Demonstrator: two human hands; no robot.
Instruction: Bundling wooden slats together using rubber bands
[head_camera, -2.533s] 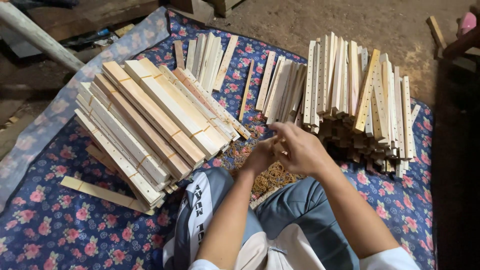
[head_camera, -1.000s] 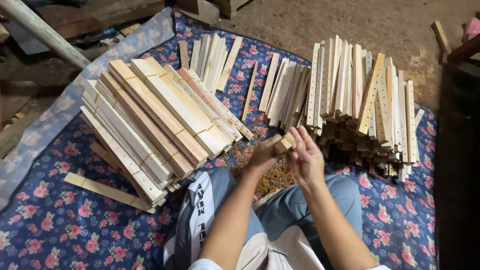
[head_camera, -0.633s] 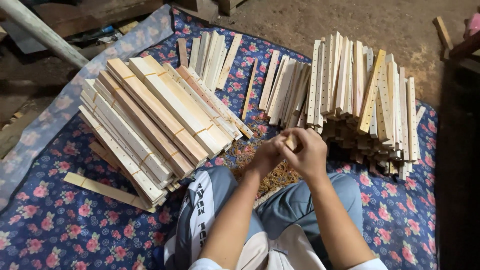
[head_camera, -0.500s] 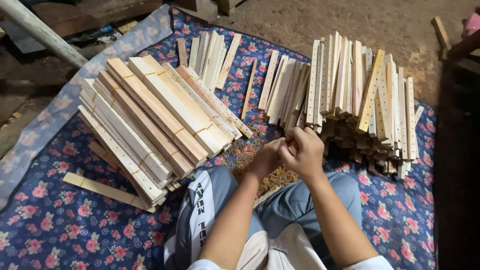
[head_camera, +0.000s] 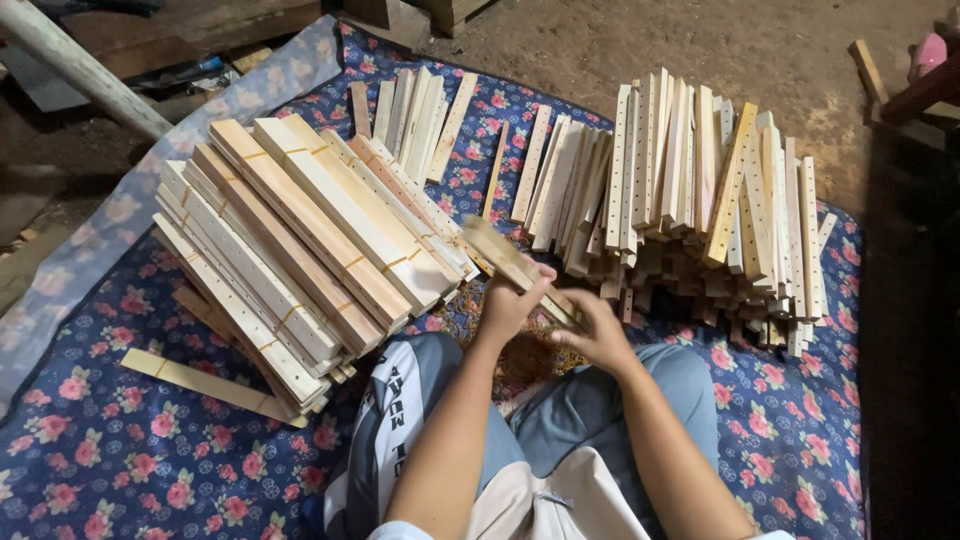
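Sitting on a floral cloth (head_camera: 120, 470), the person held a wooden slat (head_camera: 515, 268). Left hand (head_camera: 510, 305) and right hand (head_camera: 598, 335) each kept a closed grip on it; keeping both firm would best steady it.

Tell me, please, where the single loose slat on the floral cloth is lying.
In the head view, the loose slat lies lower left on the floral cloth, beside the banded slat bundles.

wooden slat (head_camera: 515, 265) motion-blurred, fingers (head_camera: 560, 338) partly hidden
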